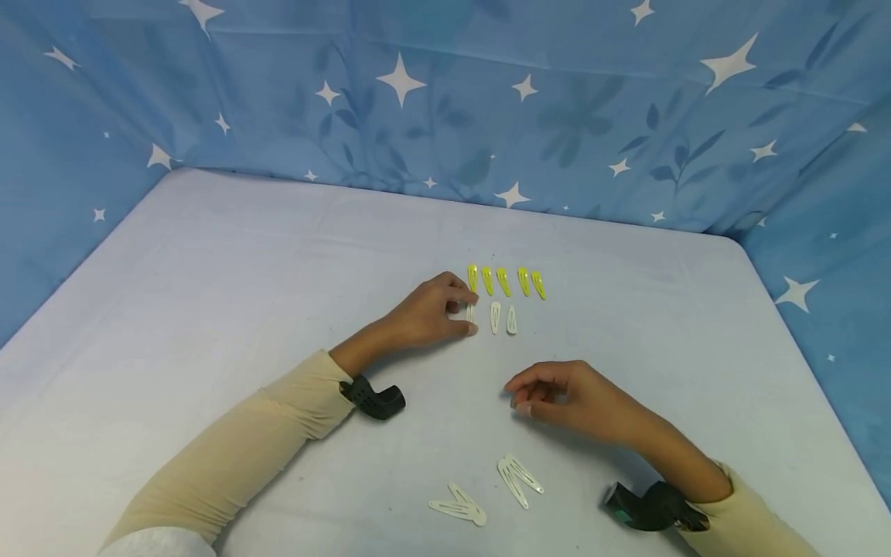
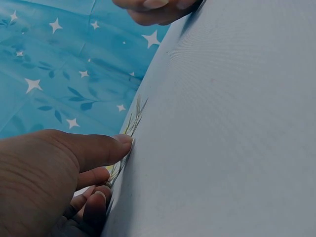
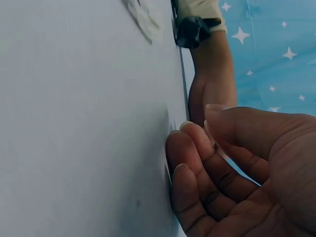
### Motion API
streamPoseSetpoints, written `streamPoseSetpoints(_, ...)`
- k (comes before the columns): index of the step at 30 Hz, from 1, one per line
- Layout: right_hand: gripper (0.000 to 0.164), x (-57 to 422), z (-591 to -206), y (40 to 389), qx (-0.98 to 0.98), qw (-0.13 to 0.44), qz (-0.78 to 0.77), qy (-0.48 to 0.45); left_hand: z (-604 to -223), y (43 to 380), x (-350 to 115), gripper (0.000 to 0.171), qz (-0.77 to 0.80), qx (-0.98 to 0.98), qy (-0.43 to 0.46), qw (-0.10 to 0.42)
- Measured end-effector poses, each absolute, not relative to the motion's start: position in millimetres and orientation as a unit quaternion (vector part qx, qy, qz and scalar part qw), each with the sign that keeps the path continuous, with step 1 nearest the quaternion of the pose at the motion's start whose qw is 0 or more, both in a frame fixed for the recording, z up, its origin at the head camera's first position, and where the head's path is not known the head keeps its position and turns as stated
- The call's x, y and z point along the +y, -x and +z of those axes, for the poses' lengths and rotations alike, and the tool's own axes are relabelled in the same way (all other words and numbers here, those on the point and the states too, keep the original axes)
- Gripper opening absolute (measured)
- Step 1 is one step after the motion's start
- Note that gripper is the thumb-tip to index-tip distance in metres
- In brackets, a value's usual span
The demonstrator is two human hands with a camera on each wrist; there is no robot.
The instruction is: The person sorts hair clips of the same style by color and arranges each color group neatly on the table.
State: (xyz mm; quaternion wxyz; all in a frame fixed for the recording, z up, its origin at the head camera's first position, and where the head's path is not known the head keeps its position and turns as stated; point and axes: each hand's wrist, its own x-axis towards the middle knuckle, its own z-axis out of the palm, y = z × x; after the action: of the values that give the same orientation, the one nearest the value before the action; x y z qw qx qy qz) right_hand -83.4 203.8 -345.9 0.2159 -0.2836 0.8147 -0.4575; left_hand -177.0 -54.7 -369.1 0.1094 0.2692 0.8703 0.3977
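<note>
My left hand (image 1: 435,311) spans a white snap hair clip (image 1: 469,313) end to end, thumb at its near end and index finger at its far end. In the left wrist view the thumb of the left hand (image 2: 74,168) lies low at the table, beside the edge-on clips. Right of that clip, two more white hair clips (image 1: 495,318) lie in the same row. Above the table, my right hand (image 1: 574,398) hovers with fingers loosely curled. The right wrist view shows nothing between its thumb and fingers (image 3: 182,153).
A row of several yellow hair clips (image 1: 503,282) lies just beyond the white row. Nearer me are two overlapping pairs of white clips, a left pair (image 1: 459,508) and a right pair (image 1: 511,481). A blue star-patterned curtain (image 1: 445,116) borders the white table (image 1: 244,255).
</note>
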Motion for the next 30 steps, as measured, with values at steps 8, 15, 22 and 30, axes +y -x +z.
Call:
streamPoseSetpoints(8,0.021,203,-345,71,0.815,0.221,-0.437,0.31,-371,177,-54,0.046,0.396,0.873,-0.265,0.106)
streamPoseSetpoints(15,0.016,205,-346,63,0.805,0.209,-0.434,0.347,-371,177,-54,0.045,0.392,0.875,-0.266,0.103)
streamPoseSetpoints(22,0.017,204,-346,58,0.799,0.202,-0.43,0.369,-371,177,-54,0.046,0.393,0.874,-0.266,0.105)
streamPoseSetpoints(30,0.022,201,-341,54,0.819,0.221,-0.383,0.366,-370,177,-54,0.045,0.394,0.875,-0.264,0.103)
